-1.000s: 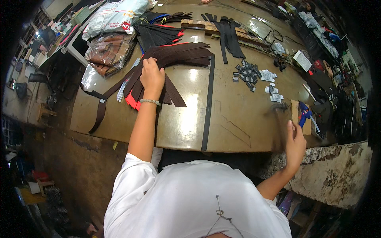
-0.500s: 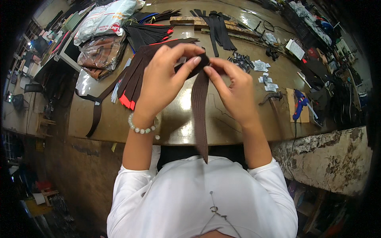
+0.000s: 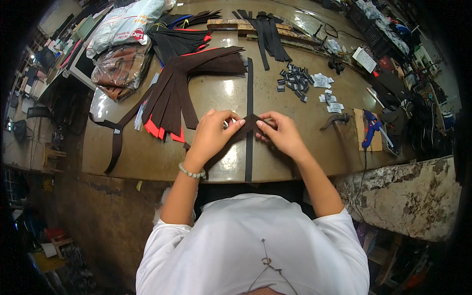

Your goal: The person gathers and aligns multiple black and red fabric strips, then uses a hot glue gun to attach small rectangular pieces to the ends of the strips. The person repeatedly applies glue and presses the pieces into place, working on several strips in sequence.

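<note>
Low over the near middle of the table, both hands pinch a folded brown fabric strap (image 3: 252,121). My left hand (image 3: 212,135) grips its left side between thumb and fingers, and part of the strap trails down to the left, partly hidden by that hand. My right hand (image 3: 281,133) pinches the right side near the fold. Under the strap, a long narrow black strip (image 3: 250,88) lies straight on the table, running from its middle to the near edge. A stack of brown straps with red ends (image 3: 172,88) spreads to the left of my left hand.
Beyond lie black straps (image 3: 179,40), more black strips (image 3: 271,39) and bagged goods (image 3: 123,69). To the right are small dark pieces (image 3: 296,78), white labels (image 3: 327,93), a hammer (image 3: 336,120) and a blue glue gun (image 3: 372,130). A Y-shaped brown strap (image 3: 118,132) sits far left.
Both hands have come down toward the near table with the brown strap. Its tail no longer hangs toward my lap, and the black strip on the table now shows beneath it.
</note>
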### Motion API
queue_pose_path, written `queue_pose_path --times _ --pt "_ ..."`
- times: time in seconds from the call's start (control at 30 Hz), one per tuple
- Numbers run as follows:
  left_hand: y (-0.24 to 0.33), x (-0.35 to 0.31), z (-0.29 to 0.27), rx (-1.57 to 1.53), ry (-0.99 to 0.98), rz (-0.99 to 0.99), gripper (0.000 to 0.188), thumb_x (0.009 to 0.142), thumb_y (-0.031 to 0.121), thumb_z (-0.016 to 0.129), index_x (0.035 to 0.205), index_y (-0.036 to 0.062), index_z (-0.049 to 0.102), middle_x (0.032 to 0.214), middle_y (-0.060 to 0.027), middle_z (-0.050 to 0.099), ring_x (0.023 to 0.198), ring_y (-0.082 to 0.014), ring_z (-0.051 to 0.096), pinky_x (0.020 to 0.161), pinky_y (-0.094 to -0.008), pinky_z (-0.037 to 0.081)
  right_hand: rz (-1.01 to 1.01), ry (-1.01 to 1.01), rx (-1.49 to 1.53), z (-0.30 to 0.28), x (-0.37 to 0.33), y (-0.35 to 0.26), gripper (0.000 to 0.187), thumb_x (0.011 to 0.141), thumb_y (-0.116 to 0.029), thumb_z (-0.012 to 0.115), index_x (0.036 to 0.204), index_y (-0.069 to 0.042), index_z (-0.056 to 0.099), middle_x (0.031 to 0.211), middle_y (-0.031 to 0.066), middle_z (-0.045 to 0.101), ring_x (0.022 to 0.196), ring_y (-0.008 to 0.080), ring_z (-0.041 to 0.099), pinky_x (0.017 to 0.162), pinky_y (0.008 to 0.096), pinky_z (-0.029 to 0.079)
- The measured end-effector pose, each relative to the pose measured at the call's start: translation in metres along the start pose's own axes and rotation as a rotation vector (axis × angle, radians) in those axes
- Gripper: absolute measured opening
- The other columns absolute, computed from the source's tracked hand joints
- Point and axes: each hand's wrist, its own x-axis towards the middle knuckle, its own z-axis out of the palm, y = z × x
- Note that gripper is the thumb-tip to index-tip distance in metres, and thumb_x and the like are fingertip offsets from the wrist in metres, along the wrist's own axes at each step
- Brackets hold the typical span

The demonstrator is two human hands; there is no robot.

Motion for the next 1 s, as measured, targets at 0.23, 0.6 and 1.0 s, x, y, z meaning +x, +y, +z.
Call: queue_pose_path --times 0.23,0.6,1.0 --pt "-0.018 -0.003 0.018 0.056 -0.004 -0.035 0.026 0.083 0.03 0.071 0.083 0.0036 0.069 0.074 -0.0114 0.065 0.073 -0.0245 0.057 0.068 -0.0359 0.046 -0.224 0.265 -0.444 0.012 -0.001 0.022 0.024 0.084 -0.019 0.072 0.094 0.003 0.067 0.08 0.0154 0.07 0.071 0.021 0.067 0.067 0.0317 0.051" --pt "-0.017 0.006 0.017 0.069 -0.094 -0.103 0.032 0.079 0.034 0.075 0.08 0.0024 0.068 0.07 -0.0125 0.063 0.073 -0.0274 0.058 0.069 -0.0385 0.045 -0.199 0.188 -0.428 0.001 0.007 0.023 0.024 0.081 -0.019 0.074 0.092 0.002 0.067 0.076 0.0157 0.067 0.07 0.0236 0.064 0.067 0.0334 0.05" --pt "-0.012 -0.008 0.033 0.166 -0.037 0.277 0.026 0.081 0.003 0.064 0.106 0.0117 0.069 0.09 -0.0112 0.056 0.085 -0.0295 0.056 0.076 -0.0397 0.047 -0.088 0.189 -0.846 -0.017 -0.004 0.01 0.043 0.076 -0.039 0.077 0.085 -0.001 0.059 0.073 0.0184 0.064 0.071 0.032 0.065 0.062 0.0406 0.048"
